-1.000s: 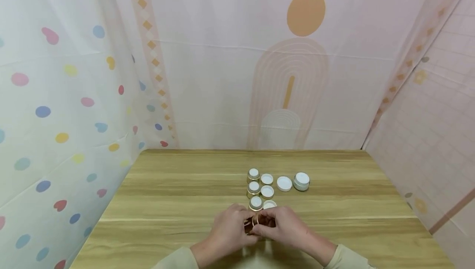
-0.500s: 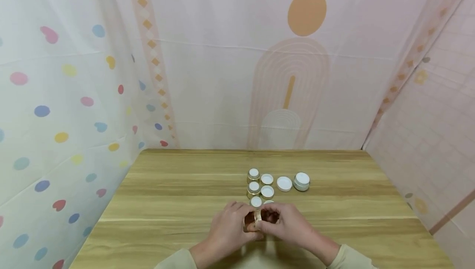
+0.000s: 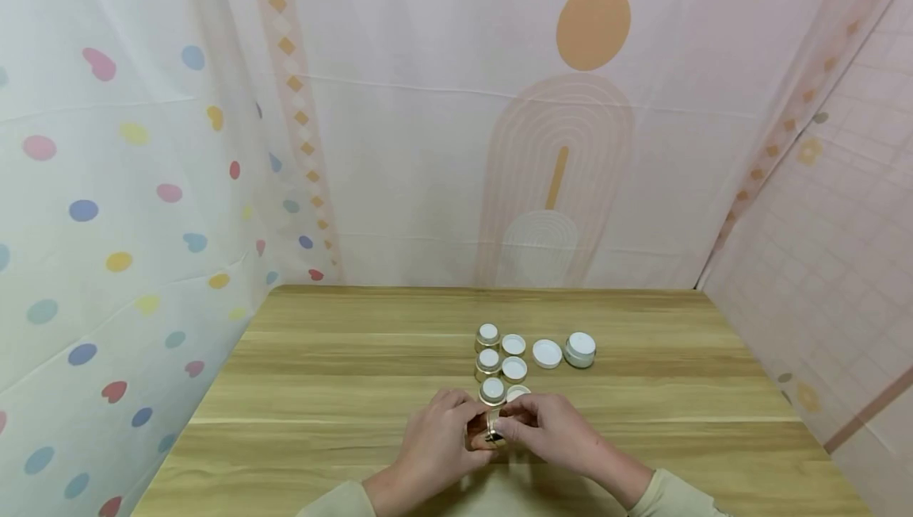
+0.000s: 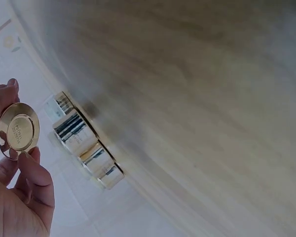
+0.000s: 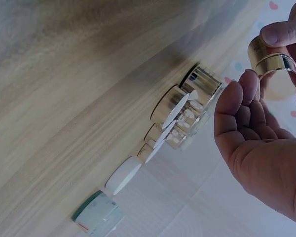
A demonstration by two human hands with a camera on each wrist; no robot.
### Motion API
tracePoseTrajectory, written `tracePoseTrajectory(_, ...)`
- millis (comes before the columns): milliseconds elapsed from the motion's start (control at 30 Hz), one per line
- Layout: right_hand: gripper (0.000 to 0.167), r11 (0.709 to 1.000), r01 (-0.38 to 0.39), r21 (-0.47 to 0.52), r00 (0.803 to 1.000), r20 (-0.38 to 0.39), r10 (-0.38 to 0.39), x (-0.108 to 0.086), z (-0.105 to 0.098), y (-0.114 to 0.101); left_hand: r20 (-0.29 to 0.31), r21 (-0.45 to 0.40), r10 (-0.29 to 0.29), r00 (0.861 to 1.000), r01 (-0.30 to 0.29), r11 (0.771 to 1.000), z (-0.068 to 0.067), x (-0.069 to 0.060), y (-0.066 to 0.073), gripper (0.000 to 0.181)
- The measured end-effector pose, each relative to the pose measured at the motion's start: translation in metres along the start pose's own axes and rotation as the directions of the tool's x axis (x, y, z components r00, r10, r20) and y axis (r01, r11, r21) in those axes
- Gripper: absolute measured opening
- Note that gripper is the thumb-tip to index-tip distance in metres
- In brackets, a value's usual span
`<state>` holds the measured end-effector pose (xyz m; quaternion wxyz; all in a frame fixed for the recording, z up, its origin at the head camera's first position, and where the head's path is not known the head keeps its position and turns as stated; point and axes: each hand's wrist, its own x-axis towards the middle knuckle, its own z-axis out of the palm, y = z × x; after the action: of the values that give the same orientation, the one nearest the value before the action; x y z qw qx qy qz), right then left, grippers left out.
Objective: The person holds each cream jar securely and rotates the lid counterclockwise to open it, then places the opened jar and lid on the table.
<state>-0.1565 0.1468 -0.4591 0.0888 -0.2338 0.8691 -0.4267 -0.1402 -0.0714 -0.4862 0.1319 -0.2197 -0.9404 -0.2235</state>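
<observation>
Low in the head view, my left hand (image 3: 441, 436) grips a small gold cosmetic jar (image 4: 20, 132) tipped on its side, its stamped base facing the left wrist camera. My right hand (image 3: 556, 431) holds the jar's gold lid (image 5: 276, 62) at the opposite end, fingers curled around the rim. Whether lid and jar are joined cannot be told. Just beyond the hands stand more gold jars (image 3: 492, 392) in a column, each with a white top. Beside them lie gold lids (image 3: 514, 369) with white insides up; the nearest is partly hidden by my right hand.
Farther right on the wooden table (image 3: 342, 374) are a white lid (image 3: 547, 354) and a pale green jar (image 3: 580, 349) with a white top. Patterned curtains (image 3: 399, 184) hang along the table's back and sides.
My hands have shifted and turned slightly around the jar, with its gold band showing at a changed angle. The jars and lids on the table have stayed put.
</observation>
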Motion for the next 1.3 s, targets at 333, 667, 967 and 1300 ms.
tracePoseTrajectory(333, 0.036, 0.999, 0.016, -0.037, 1.000, 0.017, -0.015, 0.0014, -0.0001, 0.0012, 0.001, 0.014, 0.017, 1.000, -0.017, 1.000, -0.0005, -0.0010, -0.0021, 0.049)
tracePoseTrajectory(667, 0.043, 0.999, 0.033, -0.036, 0.999, 0.026, -0.033, 0.0021, 0.0005, 0.0024, 0.024, 0.027, -0.002, 1.000, 0.002, 1.000, 0.0010, -0.0005, -0.0044, 0.049)
tracePoseTrajectory(967, 0.035, 0.998, 0.036, -0.059, 0.999, 0.022, -0.035, 0.0028, 0.0038, 0.0029, 0.047, 0.027, -0.006, 0.999, 0.005, 1.000, 0.0022, -0.0005, -0.0044, 0.051)
tracePoseTrajectory(1300, 0.062, 0.997, 0.025, -0.079, 0.999, 0.044, -0.022, 0.0017, 0.0063, 0.0017, 0.074, 0.041, -0.016, 0.997, 0.013, 0.999, 0.0038, -0.0027, -0.0042, 0.056)
